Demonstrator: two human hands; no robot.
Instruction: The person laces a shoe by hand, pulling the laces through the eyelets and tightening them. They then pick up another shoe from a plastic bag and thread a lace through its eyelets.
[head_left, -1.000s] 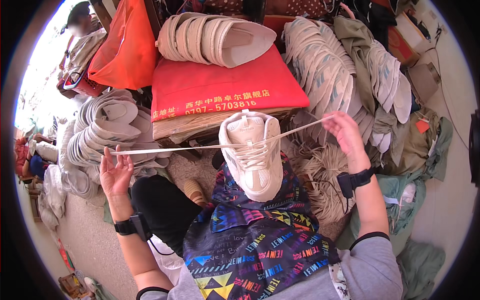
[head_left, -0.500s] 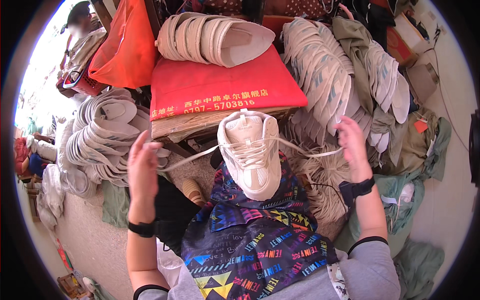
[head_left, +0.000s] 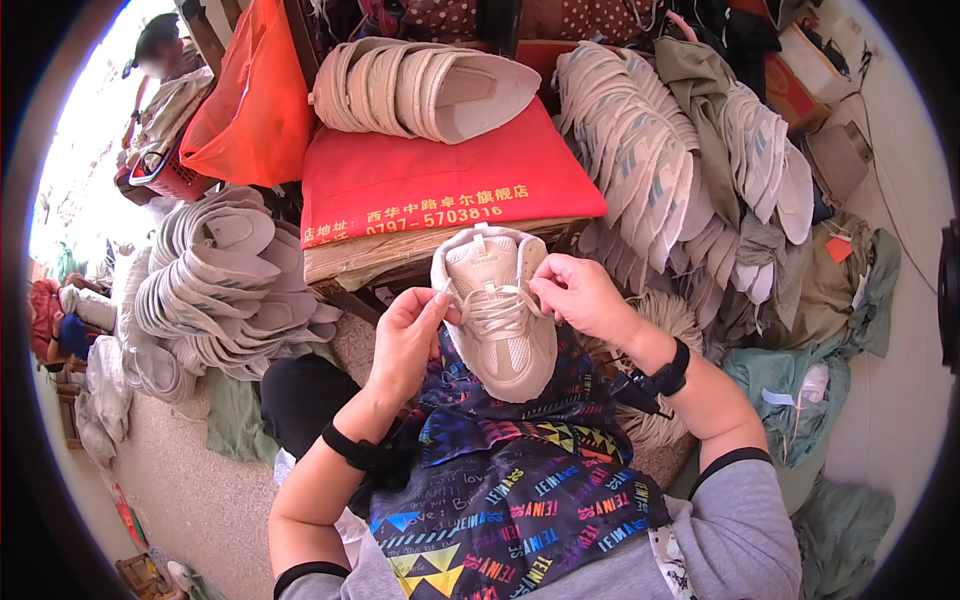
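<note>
Centrally, left hand (head_left: pixel 408 340): thumb and fingertips closed in a pinch, apparently on the lace (head_left: pixel 498 299), at the shoe's left eyelet edge. Right hand (head_left: pixel 588 295): likewise pinched at the right eyelet edge, fingers curled. Risks, as judged: lace twisting or missing an eyelet, if fingertips hide the hole; uneven ends, if one side is pulled harder; shoe swivelling, since neither palm braces it. Item, one cream shoe (head_left: pixel 508 355): between both hands, toe toward the wearer, over the patterned apron (head_left: pixel 520 500). Beyond: wooden bench edge (head_left: pixel 390 258), near the heel, contact unclear.
</note>
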